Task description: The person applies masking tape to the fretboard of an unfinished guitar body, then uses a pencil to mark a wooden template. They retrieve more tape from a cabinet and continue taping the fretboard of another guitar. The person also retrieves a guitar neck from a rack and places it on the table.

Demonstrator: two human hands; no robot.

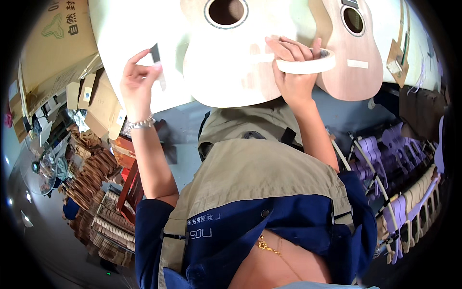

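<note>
Lengthwise, the pale unfinished guitar body (219, 62) runs up and down the view on the white worktable (144, 26), its round soundhole (225, 11) at the far end and its broad rounded end pointing at the person. That rounded end reaches the table's near edge, close to the apron (260, 159). A short pale tape strip (262, 58) lies crosswise on the top, its right end beside the right hand (294, 72). The white tape roll (310, 67) rings that hand's loosely bent fingers, its ring drawn out left to right; whether the fingertips pinch anything, I cannot tell. Left of the body, the left hand (138, 79) pinches a small dark flat piece (155, 53) between thumb and forefinger, the piece tilted near upright; bare tabletop separates it from the body's side. To the right, a second guitar body (353, 79) slants, its rounded end toward the lower right, leaving little room beside the right hand.
</note>
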